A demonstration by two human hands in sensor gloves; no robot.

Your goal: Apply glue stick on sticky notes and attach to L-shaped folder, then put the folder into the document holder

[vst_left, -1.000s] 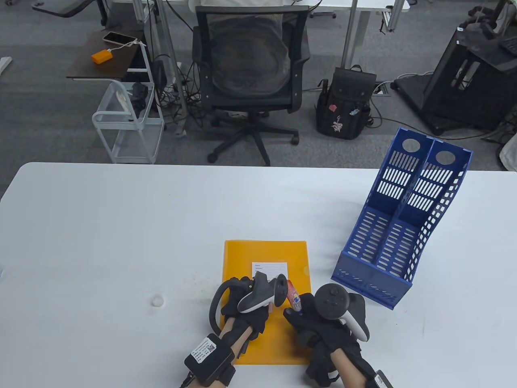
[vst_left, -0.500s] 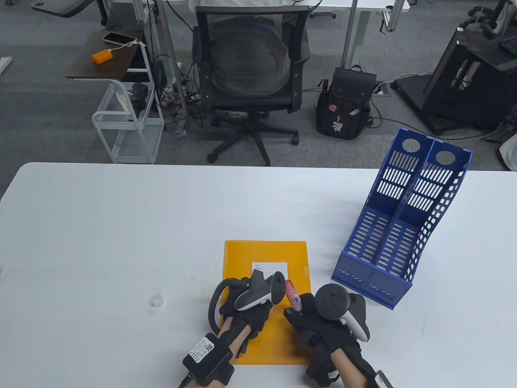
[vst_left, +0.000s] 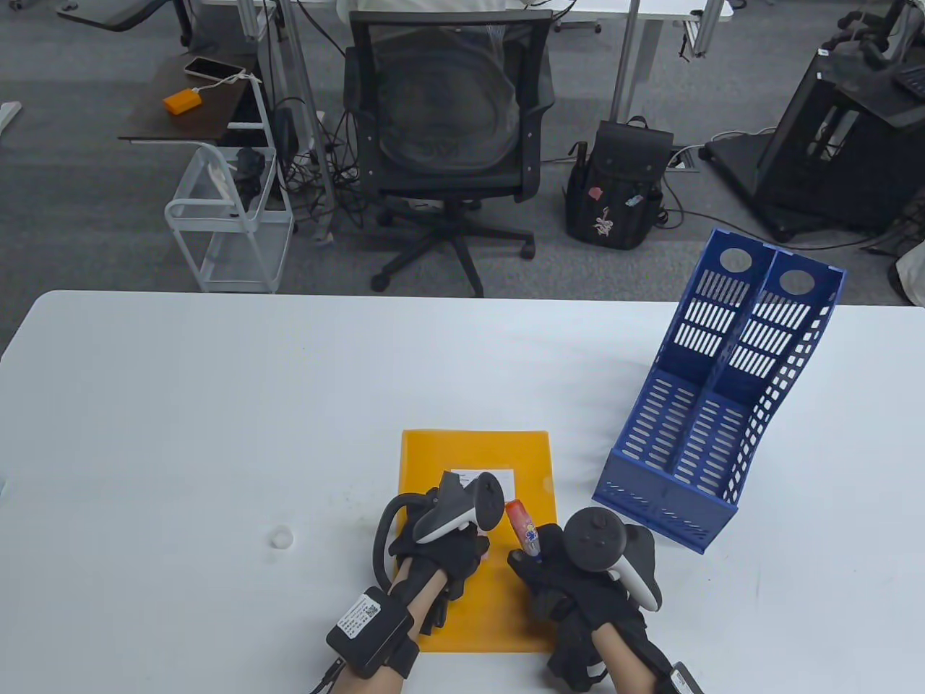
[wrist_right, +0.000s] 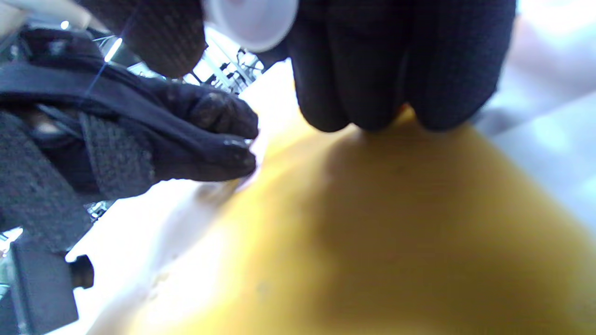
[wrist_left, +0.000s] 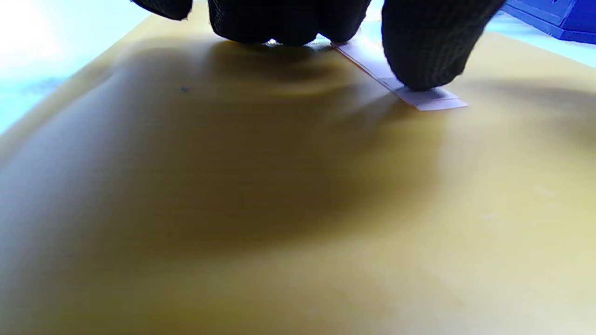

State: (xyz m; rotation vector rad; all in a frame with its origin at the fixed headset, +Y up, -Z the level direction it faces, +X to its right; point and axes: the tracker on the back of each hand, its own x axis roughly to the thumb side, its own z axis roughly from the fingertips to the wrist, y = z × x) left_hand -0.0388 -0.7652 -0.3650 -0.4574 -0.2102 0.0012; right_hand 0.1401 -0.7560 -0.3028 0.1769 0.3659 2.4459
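An orange L-shaped folder (vst_left: 506, 452) lies flat at the table's near edge. A white sticky note (vst_left: 498, 477) lies on its middle, partly hidden under my left hand's tracker. My left hand (vst_left: 448, 546) rests on the folder, and its fingertips (wrist_left: 421, 56) press down on the note (wrist_left: 430, 98). My right hand (vst_left: 553, 571) hovers over the folder's right edge and grips a glue stick (vst_left: 522, 529), tilted with its red end pointing far and left. The stick's white base (wrist_right: 251, 16) shows between the curled fingers (wrist_right: 368, 70). The blue document holder (vst_left: 715, 405) stands to the right.
A small white cap (vst_left: 280, 537) lies on the table (vst_left: 217, 405) left of the folder. Beyond the table's far edge are an office chair (vst_left: 448, 137), a black backpack (vst_left: 614, 188) and a white wire cart (vst_left: 231, 217).
My left hand has shifted a little farther and leftward over the note, uncovering more of the glue stick. The right hand and the glue stick have stayed in place.
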